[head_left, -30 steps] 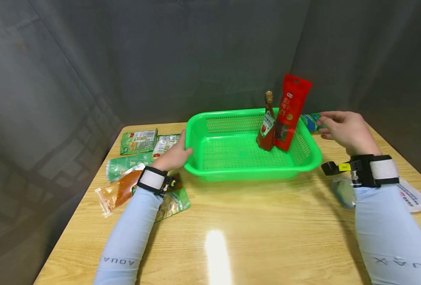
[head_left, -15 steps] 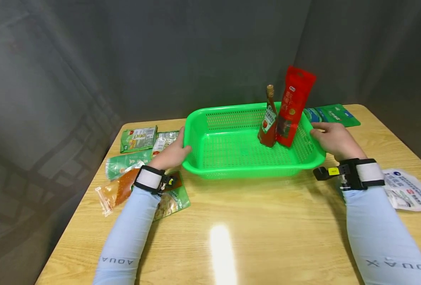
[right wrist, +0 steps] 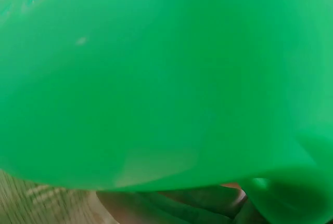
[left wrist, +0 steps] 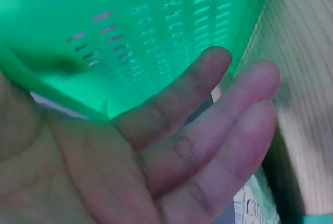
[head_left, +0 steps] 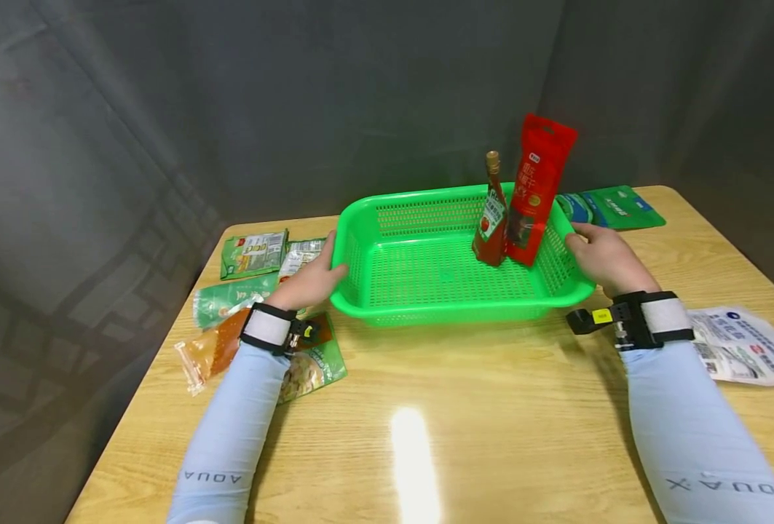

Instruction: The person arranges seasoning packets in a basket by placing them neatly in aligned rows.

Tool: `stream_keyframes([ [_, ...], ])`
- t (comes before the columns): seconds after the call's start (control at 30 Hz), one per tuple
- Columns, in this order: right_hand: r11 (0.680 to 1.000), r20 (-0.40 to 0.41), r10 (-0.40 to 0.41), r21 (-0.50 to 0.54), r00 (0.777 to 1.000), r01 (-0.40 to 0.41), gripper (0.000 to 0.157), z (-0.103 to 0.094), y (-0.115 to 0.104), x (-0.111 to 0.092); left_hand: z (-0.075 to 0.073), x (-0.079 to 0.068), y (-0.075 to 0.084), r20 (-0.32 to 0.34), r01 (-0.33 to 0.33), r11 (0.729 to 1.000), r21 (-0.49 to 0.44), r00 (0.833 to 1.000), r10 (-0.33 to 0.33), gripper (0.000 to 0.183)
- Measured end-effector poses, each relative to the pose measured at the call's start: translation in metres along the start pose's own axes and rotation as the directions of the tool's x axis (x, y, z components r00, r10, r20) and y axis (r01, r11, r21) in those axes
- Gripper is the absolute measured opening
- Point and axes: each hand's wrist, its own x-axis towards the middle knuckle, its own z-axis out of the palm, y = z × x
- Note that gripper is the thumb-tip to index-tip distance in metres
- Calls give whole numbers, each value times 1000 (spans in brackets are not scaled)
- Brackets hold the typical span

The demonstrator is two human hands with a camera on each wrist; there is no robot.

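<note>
A green plastic basket with perforated walls sits between the two hands. My left hand is at its left end, fingers extended; the left wrist view shows the left-hand fingers fairly straight along the basket's outer wall. On the opposite end, my right hand grips the rim, thumb on top; in the right wrist view, right-hand fingers curl below the rim, partly hidden. Inside the basket's right end, a ketchup bottle stands upright beside a tall red snack bag, which leans slightly right.
Left on the wooden table lie green packets, an orange-brown sauce pouch and a green food packet. Green packages lie behind the right hand, and a white printed bag near the right arm. A dark curtain hangs behind.
My right hand has come left from the green packages at the back right and taken hold of the basket's right rim. The left hand stays at the left end.
</note>
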Motion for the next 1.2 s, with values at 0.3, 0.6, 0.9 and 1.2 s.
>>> stream_keyframes([
  [0.3, 1000, 28, 14, -17, 1000, -13, 73, 1, 2, 0, -22, -13, -14, -29, -20, 994, 109, 999, 23, 71],
  [0.6, 999, 21, -8, -45, 1000, 9, 72, 0, 2, 2, -64, -60, -54, -118, 93, 959, 268, 991, -63, 55],
  [0.9, 998, 19, -16, -52, 1000, 17, 73, -3, 3, 3, -91, -92, -96, -243, 189, 926, 327, 964, -110, 49],
  [1.2, 1000, 50, -1, -25, 999, 2, 74, -3, 1, 2, -98, -80, -118, -100, 240, 877, 416, 971, -218, 64],
])
